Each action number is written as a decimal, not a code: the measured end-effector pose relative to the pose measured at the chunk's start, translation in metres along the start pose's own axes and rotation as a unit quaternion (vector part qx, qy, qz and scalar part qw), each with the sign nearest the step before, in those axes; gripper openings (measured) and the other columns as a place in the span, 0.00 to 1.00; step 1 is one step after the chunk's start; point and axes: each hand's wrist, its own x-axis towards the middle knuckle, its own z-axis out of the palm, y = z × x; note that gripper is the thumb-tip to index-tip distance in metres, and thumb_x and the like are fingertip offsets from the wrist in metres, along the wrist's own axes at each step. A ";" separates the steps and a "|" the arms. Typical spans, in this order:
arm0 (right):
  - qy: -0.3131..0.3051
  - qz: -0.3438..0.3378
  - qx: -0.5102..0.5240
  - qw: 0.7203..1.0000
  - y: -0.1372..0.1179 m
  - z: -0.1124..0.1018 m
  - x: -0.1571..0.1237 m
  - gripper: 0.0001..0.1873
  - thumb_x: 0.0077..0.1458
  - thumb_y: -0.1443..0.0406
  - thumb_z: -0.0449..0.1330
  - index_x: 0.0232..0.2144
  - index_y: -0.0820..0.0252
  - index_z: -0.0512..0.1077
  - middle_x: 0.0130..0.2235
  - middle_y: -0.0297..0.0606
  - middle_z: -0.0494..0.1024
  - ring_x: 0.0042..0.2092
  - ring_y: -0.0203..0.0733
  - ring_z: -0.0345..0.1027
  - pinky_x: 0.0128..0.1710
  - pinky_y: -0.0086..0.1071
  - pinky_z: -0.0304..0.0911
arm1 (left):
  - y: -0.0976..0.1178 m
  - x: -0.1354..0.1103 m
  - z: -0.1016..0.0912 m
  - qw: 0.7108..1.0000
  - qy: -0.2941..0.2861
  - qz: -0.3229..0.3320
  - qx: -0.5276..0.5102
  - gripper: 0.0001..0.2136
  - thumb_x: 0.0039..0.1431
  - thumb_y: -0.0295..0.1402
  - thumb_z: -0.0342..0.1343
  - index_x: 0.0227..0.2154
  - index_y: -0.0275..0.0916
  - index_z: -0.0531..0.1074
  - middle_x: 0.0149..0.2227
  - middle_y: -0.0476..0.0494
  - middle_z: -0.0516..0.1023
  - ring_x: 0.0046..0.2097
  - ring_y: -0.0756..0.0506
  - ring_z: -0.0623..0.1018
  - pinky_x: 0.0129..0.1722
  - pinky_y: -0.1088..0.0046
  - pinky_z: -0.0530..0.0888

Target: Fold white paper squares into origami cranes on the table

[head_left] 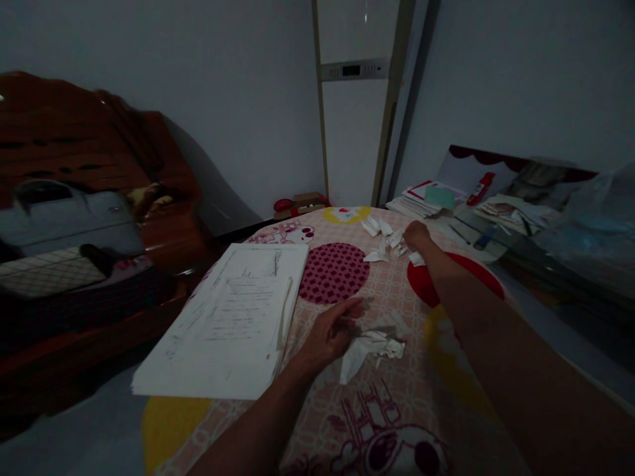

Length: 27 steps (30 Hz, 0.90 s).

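Note:
My left hand rests on the patterned tablecloth, fingers loosely curled but apart, right beside a crumpled scrap of white paper. My right arm reaches far across the table. My right hand is closed down among several small white paper pieces near the far edge; what its fingers hold is hidden. A thick stack of printed sheets lies to the left of my left hand.
A wooden bench with grey bags stands at the left. A cluttered side surface with papers and a red bottle sits at the right. A tall white unit stands against the back wall. The room is dim.

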 end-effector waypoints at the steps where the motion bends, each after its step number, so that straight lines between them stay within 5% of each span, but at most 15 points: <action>1: -0.012 0.009 -0.011 1.000 -0.002 -0.001 0.001 0.18 0.54 0.65 0.59 0.41 0.76 0.79 0.39 0.62 0.80 0.47 0.57 0.75 0.48 0.41 0.66 | -0.003 0.001 0.000 1.000 0.000 -0.002 -0.005 0.28 0.49 0.23 0.57 0.56 0.40 0.74 0.50 0.35 0.80 0.45 0.40 0.79 0.44 0.68 0.74; 7: -0.080 0.050 -0.083 0.992 -0.014 -0.011 0.005 0.16 0.49 0.71 0.59 0.38 0.79 0.80 0.39 0.67 0.81 0.48 0.67 0.75 0.47 0.47 0.67 | -0.019 0.006 -0.003 0.998 -0.019 0.037 0.043 0.30 0.46 0.20 0.54 0.55 0.38 0.73 0.49 0.37 0.80 0.46 0.43 0.78 0.44 0.70 0.73; 14: -0.041 0.045 -0.090 0.994 -0.026 -0.036 -0.019 0.18 0.51 0.73 0.55 0.41 0.71 0.81 0.44 0.58 0.82 0.50 0.59 0.74 0.48 0.42 0.67 | -0.020 0.005 -0.004 0.999 -0.027 0.008 0.042 0.26 0.43 0.22 0.53 0.50 0.35 0.77 0.38 0.42 0.80 0.38 0.47 0.77 0.36 0.75 0.71; 17: 0.010 0.033 -0.069 0.997 -0.031 -0.053 -0.050 0.20 0.56 0.70 0.53 0.46 0.69 0.79 0.47 0.55 0.81 0.50 0.56 0.74 0.50 0.42 0.66 | -0.021 0.006 -0.006 0.999 -0.027 -0.023 0.009 0.27 0.41 0.22 0.51 0.48 0.35 0.77 0.37 0.42 0.80 0.38 0.47 0.77 0.35 0.75 0.71; 21: 0.077 -0.010 0.080 0.994 -0.036 -0.068 -0.118 0.15 0.54 0.67 0.55 0.36 0.65 0.81 0.37 0.48 0.84 0.40 0.50 0.76 0.42 0.38 0.67 | -0.016 0.007 -0.009 0.997 -0.032 -0.048 -0.041 0.23 0.38 0.23 0.52 0.41 0.33 0.79 0.35 0.42 0.80 0.37 0.47 0.77 0.36 0.74 0.71; 27: -0.094 -0.037 0.222 0.970 -0.036 -0.067 -0.215 0.13 0.52 0.62 0.57 0.26 0.62 0.80 0.24 0.39 0.80 0.26 0.41 0.72 0.28 0.30 0.61 | -0.006 0.003 -0.009 0.996 -0.069 -0.056 0.029 0.11 0.44 0.29 0.63 0.33 0.33 0.77 0.31 0.46 0.76 0.32 0.49 0.73 0.33 0.75 0.68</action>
